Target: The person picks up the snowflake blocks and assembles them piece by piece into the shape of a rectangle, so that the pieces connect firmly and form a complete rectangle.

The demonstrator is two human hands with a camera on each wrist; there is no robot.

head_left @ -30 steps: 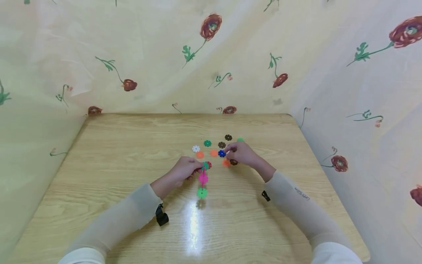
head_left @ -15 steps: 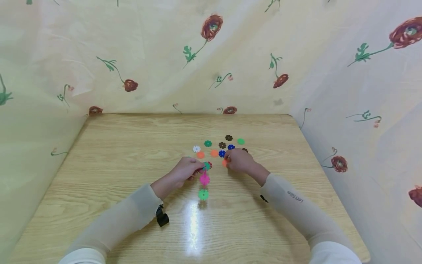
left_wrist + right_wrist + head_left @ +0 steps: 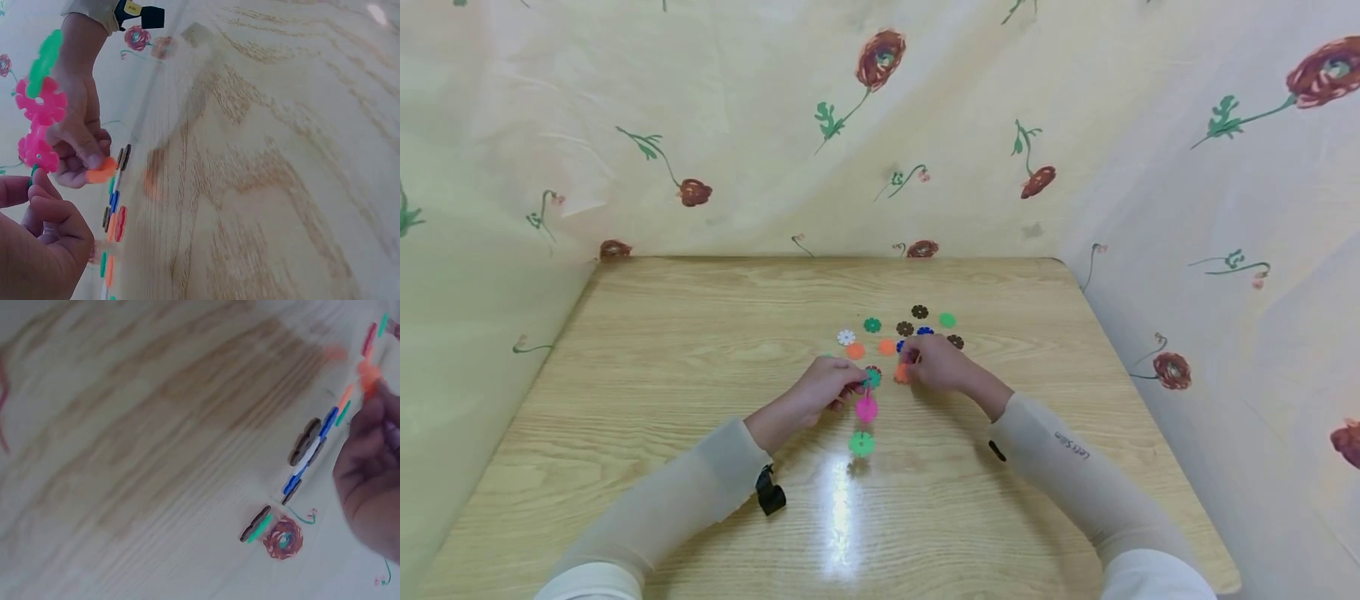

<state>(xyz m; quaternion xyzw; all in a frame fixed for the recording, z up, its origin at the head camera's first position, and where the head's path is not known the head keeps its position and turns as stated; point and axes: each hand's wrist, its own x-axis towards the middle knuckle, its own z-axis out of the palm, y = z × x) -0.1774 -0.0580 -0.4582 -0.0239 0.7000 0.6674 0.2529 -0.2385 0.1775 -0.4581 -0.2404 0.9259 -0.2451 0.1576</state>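
Note:
My left hand (image 3: 826, 387) pinches the teal end disc (image 3: 872, 378) of a short chain of slotted, flower-shaped plastic building discs. Below it in the head view hang pink discs (image 3: 867, 408) and a light green disc (image 3: 862, 444), held above the table. Between the thumb and fingers of my right hand (image 3: 938, 363) is an orange building disc (image 3: 902, 373), just right of the chain and apart from it. The left wrist view shows this orange disc (image 3: 102, 170) lifted off the tabletop. A red disc lies partly hidden behind the teal one.
Loose discs lie flat beyond the hands: a white disc (image 3: 846, 337), a green disc (image 3: 872, 325), orange discs (image 3: 855, 352), brown discs (image 3: 920, 312), blue discs (image 3: 925, 332) and a light green disc (image 3: 947, 320). A flowered cloth (image 3: 760, 125) hangs behind the wooden table (image 3: 662, 350).
My right hand has moved from beside the blue disc down to the orange disc, taken hold of it and brought it slightly left. The left hand stays nearly still with the chain.

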